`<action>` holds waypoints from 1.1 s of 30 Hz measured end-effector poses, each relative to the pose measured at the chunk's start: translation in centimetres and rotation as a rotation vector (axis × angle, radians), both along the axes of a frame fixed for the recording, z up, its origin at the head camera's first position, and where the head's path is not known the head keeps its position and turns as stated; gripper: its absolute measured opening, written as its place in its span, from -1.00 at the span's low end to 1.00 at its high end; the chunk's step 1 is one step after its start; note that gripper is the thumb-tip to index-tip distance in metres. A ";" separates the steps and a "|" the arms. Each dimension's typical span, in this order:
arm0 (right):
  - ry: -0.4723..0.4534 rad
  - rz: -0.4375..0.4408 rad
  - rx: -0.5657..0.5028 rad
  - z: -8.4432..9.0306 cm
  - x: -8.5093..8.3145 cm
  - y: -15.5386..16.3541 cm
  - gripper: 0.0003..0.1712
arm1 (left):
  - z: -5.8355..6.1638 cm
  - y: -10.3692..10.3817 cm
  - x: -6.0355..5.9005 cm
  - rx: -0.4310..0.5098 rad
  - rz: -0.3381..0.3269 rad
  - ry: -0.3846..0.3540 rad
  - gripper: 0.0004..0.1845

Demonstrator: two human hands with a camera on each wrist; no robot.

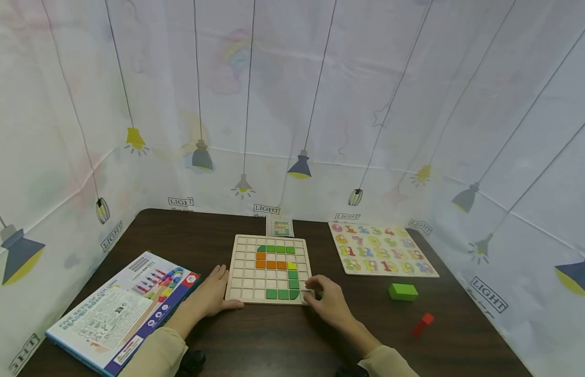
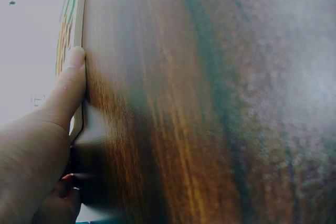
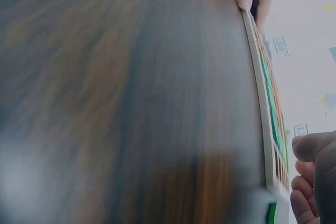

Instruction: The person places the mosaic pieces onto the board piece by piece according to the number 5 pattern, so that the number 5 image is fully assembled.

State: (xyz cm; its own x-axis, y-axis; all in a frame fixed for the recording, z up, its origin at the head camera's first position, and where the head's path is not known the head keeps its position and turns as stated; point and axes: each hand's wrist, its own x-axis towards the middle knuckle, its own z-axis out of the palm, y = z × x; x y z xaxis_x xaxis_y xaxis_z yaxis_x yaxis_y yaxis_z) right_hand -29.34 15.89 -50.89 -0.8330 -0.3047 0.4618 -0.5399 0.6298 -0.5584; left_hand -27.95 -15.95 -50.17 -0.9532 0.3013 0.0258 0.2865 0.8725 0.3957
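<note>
Dark brown wood table takes up most of the view, with lamp-print sheets hung behind it on three sides. Going down in size: one toy box lying flat at the left front, blue-edged with printed text on its face. One number puzzle board at the back right, its pastel numerals set in three rows. One square grid board in the middle, a wooden tray of small cells. Most cells are bare wood, but some hold tiles: green ones along the top and curling down, a row of orange ones, one yellow, then more green down the right side and along the bottom, like an S shape. One little pattern card leans right behind the board.

Loose blocks: one green block and one red block, both right of the board and well apart from it.

Left hand lies flat, fingers straight, thumb pressed to the board's left edge. Right hand is at the bottom right corner, fingers curled; can't tell if it's pinching a tile.
</note>
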 end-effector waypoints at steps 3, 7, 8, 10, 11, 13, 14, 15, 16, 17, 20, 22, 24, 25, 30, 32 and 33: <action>-0.031 -0.032 0.008 -0.1 0.4 1.2 -0.71 | -0.2 -0.1 -0.1 -0.002 -0.002 0.000 0.07; -0.052 -0.058 0.014 -0.3 0.8 2.6 -0.68 | -0.4 -0.3 -0.3 -0.006 0.000 -0.004 0.09; -0.050 -0.065 0.019 -0.3 0.9 3.0 -0.67 | -0.4 -0.3 -0.3 -0.007 0.000 -0.003 0.09; -0.044 -0.076 0.028 -0.5 1.1 3.6 -0.66 | -0.4 -0.4 -0.3 -0.011 0.002 -0.009 0.09; -0.035 -0.081 0.032 -0.6 1.2 3.9 -0.65 | -0.4 -0.5 -0.3 -0.016 -0.001 -0.010 0.09; -0.028 -0.087 0.031 -0.7 1.4 4.5 -0.64 | -0.4 -0.5 -0.2 -0.020 0.000 -0.015 0.08; -0.029 -0.089 0.027 -0.7 1.5 4.8 -0.64 | -0.4 -0.5 -0.2 -0.019 -0.001 -0.015 0.08; -0.030 -0.094 0.025 -0.8 1.6 5.0 -0.64 | -0.4 -0.5 -0.2 -0.022 -0.001 -0.019 0.08; -0.031 -0.098 0.020 -0.8 1.7 5.3 -0.64 | -0.4 -0.5 -0.2 -0.020 -0.002 -0.021 0.08; -0.038 -0.103 0.018 -0.7 1.7 5.5 -0.64 | -0.4 -0.5 -0.1 -0.020 -0.001 -0.022 0.09; -0.074 -0.118 0.021 -0.6 1.8 6.0 -0.64 | -0.3 -0.5 -0.1 -0.008 0.002 -0.027 0.09; -0.112 -0.113 0.023 -0.4 1.9 6.2 -0.63 | -0.2 -0.5 -0.2 -0.006 0.005 -0.029 0.09; -0.151 -0.101 0.021 -0.1 1.9 6.3 -0.63 | -0.2 -0.4 -0.2 -0.003 0.007 -0.030 0.09; -0.169 -0.093 0.018 0.0 2.0 6.3 -0.63 | -0.2 -0.4 -0.3 -0.004 0.007 -0.031 0.08; -0.195 -0.060 0.020 0.4 2.2 6.3 -0.71 | -0.1 -0.2 -0.3 -0.005 0.011 -0.032 0.09; -0.190 -0.026 0.026 0.3 2.1 6.3 -0.69 | -0.2 -0.1 -0.3 -0.007 0.012 -0.033 0.09; -0.185 -0.005 0.035 0.3 2.0 6.4 -0.67 | -0.1 -0.1 -0.2 -0.008 0.013 -0.034 0.09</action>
